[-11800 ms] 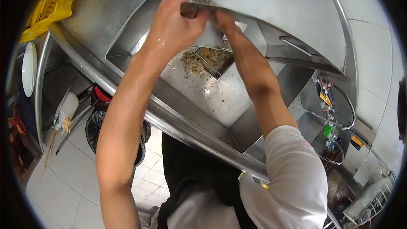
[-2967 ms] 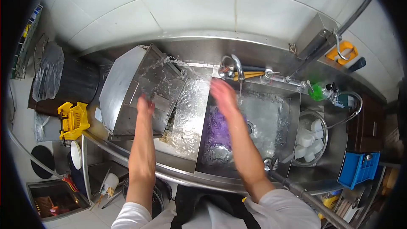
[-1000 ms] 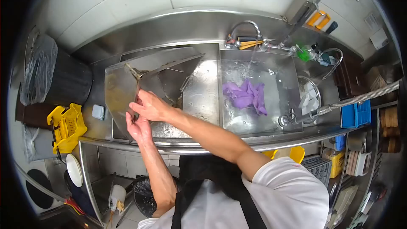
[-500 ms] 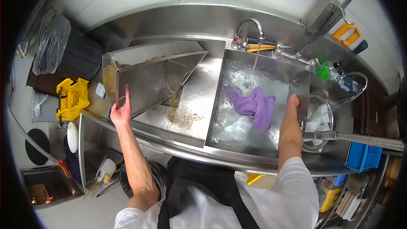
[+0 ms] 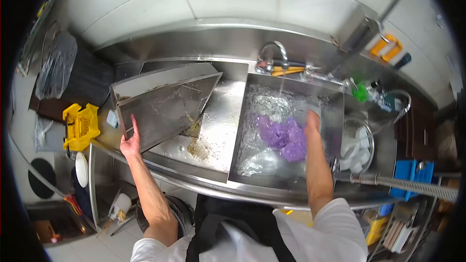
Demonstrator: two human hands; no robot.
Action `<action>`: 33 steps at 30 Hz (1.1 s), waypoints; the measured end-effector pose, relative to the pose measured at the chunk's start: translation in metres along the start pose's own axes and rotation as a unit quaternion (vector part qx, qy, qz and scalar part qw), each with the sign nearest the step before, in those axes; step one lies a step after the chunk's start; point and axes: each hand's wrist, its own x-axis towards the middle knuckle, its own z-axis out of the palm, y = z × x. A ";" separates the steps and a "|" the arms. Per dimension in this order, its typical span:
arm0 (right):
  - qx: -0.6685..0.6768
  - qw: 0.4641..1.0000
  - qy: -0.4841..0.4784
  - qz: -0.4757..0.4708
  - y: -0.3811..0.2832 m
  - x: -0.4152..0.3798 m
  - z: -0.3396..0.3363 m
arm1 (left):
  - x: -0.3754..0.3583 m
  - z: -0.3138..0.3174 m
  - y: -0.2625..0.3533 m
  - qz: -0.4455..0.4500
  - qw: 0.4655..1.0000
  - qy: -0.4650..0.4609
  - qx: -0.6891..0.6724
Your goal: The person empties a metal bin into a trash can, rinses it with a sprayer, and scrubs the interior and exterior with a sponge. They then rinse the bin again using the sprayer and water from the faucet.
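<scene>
My left hand (image 5: 130,141) grips the near left edge of a large stainless-steel box (image 5: 167,109). The box lies tilted in the left sink basin (image 5: 221,116), with food scraps (image 5: 196,149) below its lower edge. My right hand (image 5: 312,120) is over the water-filled right basin (image 5: 241,131), beside a purple cloth (image 5: 280,136) lying wet in the water. Its fingers are blurred and partly hidden, so I cannot make out whether they touch the cloth.
A curved faucet (image 5: 274,48) stands behind the right basin, with yellow-handled tools (image 5: 287,71) beside it. White pieces (image 5: 357,150) sit in a round container at the right. A coiled spray hose (image 5: 407,184) crosses the right front. A yellow mop wringer (image 5: 81,127) is at the left.
My right hand has moved left from the right basin's side wall toward the purple cloth. The cloth looks more bunched up. My left hand stays on the box edge. The view has tilted slightly.
</scene>
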 end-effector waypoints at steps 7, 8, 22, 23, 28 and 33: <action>0.117 0.917 -0.202 0.324 0.011 0.009 0.009 | -0.008 0.004 -0.009 0.010 1.000 0.006 0.010; 0.256 0.849 -0.351 0.301 0.015 -0.006 0.039 | -0.006 0.005 -0.008 0.006 1.000 0.004 0.012; -0.158 0.970 0.182 -0.009 0.064 0.012 0.015 | -0.009 0.001 -0.007 0.024 0.999 -0.004 0.036; -0.233 0.953 0.194 0.024 0.065 0.013 0.016 | -0.010 -0.001 -0.006 0.015 0.999 -0.009 0.035; 0.185 0.891 -0.239 0.339 0.018 -0.033 0.107 | -0.005 0.002 -0.006 0.030 0.998 -0.006 0.055; 0.358 0.786 -0.367 0.346 -0.085 -0.151 0.224 | -0.008 -0.001 -0.004 -0.004 0.999 -0.017 0.042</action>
